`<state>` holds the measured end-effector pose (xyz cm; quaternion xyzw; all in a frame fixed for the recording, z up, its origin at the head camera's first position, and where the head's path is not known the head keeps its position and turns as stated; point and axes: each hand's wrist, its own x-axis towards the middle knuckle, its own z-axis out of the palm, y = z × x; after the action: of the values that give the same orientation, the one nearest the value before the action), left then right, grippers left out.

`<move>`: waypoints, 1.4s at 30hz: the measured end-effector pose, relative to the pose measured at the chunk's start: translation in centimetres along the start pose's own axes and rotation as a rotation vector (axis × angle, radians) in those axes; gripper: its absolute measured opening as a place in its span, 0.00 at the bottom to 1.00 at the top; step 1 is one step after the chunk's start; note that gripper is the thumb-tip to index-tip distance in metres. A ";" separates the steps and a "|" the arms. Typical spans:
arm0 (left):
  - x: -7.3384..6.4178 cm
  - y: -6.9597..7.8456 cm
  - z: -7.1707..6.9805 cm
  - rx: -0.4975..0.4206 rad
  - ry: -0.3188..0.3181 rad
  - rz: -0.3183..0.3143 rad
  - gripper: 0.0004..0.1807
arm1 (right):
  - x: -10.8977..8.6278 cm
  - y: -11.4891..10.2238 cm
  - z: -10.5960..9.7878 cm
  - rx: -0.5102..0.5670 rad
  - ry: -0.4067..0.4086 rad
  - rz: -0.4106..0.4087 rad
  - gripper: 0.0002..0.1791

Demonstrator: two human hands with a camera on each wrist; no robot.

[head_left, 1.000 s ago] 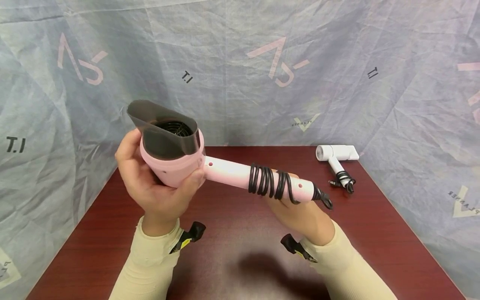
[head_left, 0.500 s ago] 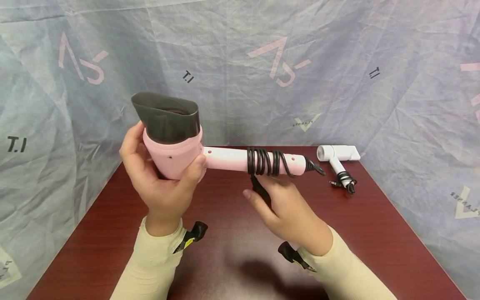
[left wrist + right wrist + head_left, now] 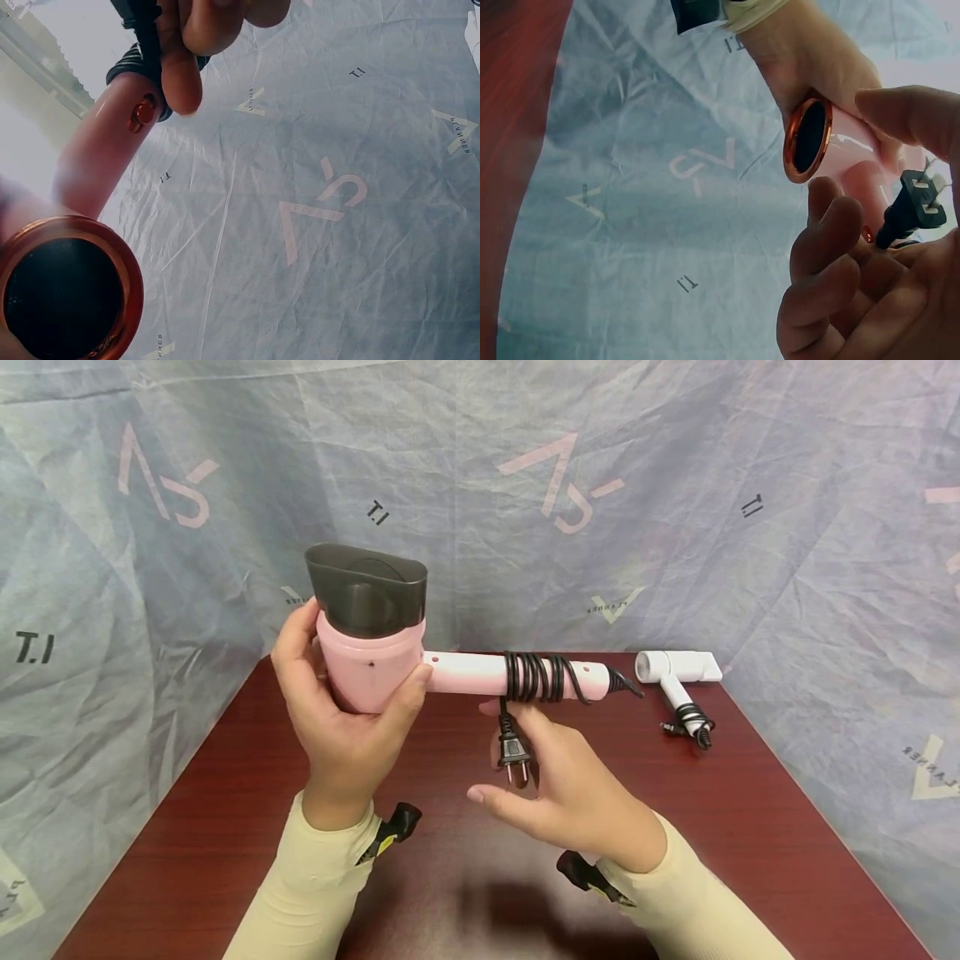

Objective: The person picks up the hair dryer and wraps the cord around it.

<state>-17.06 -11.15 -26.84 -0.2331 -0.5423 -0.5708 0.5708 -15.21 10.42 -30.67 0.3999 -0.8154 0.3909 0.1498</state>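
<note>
My left hand (image 3: 345, 752) grips the barrel of a pink hair dryer (image 3: 367, 672), fingers behind it and thumb near the handle joint. Its dark nozzle (image 3: 365, 597) points up and the handle runs level to the right. A black cord (image 3: 534, 677) is coiled round the handle, and its two-pin plug (image 3: 513, 750) hangs below. Beneath the handle is my right hand (image 3: 581, 789), thumb apart from the plug, fingers partly hidden behind it. The left wrist view shows a copper-ringed rear end (image 3: 135, 285) and a copper-coloured switch (image 3: 142, 112) on the handle.
A white hair dryer (image 3: 678, 667) with its own black coiled cord lies at the back right of the dark red table (image 3: 450, 810). Grey printed cloth (image 3: 465, 527) hangs behind and at both sides.
The pink hair dryer has tipped so its nozzle stands more upright, its handle has come level, and it has shifted right. My right hand has turned, and the dangling plug has come into sight.
</note>
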 end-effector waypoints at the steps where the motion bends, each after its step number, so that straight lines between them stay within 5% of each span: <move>1: 0.0 0.1 0.0 0.001 0.000 0.002 0.46 | 0.0 0.0 -0.1 0.017 -0.001 0.001 0.34; 9: -0.2 -0.2 -0.1 0.042 -0.008 0.011 0.46 | 0.2 0.4 0.2 0.042 0.061 -0.054 0.24; 19: -0.8 -0.4 -0.5 0.103 -0.074 0.043 0.46 | 0.1 1.0 -0.4 -0.234 0.187 -0.109 0.05; 32: -0.6 -0.6 -0.3 0.110 -0.314 0.204 0.38 | 0.1 1.5 -1.7 -0.334 0.348 -0.065 0.15; 36: -0.4 -0.5 -0.3 0.057 -0.327 0.216 0.37 | 0.6 2.0 -2.3 -0.222 0.316 -0.085 0.20; 42: 0.1 -0.2 -0.5 -0.097 -0.333 0.200 0.37 | 0.8 2.4 -2.3 -0.167 0.152 -0.154 0.26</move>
<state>-17.04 -11.71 -26.94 -0.4043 -0.5750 -0.4902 0.5154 -17.69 12.68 -29.96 0.4168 -0.7983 0.3383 0.2732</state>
